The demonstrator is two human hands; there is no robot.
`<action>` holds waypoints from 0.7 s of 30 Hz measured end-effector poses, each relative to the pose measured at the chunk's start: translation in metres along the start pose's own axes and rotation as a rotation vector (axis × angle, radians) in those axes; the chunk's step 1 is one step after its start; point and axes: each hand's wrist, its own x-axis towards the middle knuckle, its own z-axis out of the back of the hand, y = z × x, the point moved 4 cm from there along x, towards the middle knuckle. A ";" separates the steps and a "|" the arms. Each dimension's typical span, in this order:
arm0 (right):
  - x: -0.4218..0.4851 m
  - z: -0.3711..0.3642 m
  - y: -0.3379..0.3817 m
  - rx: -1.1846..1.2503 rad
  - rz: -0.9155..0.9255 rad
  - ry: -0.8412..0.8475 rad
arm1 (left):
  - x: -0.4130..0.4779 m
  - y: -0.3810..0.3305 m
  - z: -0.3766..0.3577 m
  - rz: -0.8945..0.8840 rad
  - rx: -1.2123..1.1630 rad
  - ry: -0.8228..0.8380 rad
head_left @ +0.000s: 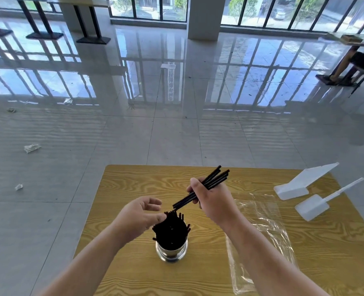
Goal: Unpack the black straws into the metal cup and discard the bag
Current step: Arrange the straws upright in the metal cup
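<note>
The wooden table (134, 274) shows its far edge and its left edge. The left edge slants toward the viewer, and the left forearm crosses it. The metal cup (171, 252) stands upright on the table, roughly midway across and well back from both edges, with bare wood in front of it and to its left. To its right the clear bag (262, 229) lies flat and crumpled on the wood under the right forearm, and its near end reaches close to the bottom of the view. Two white plastic pieces (296, 184) sit near the far right corner, well apart from the cup. Beyond the table is glossy tiled floor (155, 135) with a few pale scraps (32, 148) on the left. The cup is packed with black straws (170, 228) that stand on end and fan slightly outward at the top. The right hand (212, 199) hovers above and just right of the cup, its fingers curled tight around a small bundle of black straws (216, 178). The bundle's long axis tilts from lower left to upper right, its low end hanging just over the standing straws and its high end pointing away toward the far right. The left hand (141, 212) holds nothing, fingers loose and spread, and its thumb is at the tops of the straws on the cup's left. Whether it touches them is unclear.
</note>
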 end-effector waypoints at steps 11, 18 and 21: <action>-0.024 -0.040 -0.050 -0.529 -0.078 0.337 | 0.006 0.055 -0.026 0.079 0.619 0.105; -0.022 -0.040 -0.065 -0.470 -0.118 0.301 | 0.014 0.055 -0.036 0.013 0.520 0.052; -0.025 -0.045 -0.072 -0.452 -0.140 0.316 | 0.017 0.049 -0.037 -0.008 0.508 0.006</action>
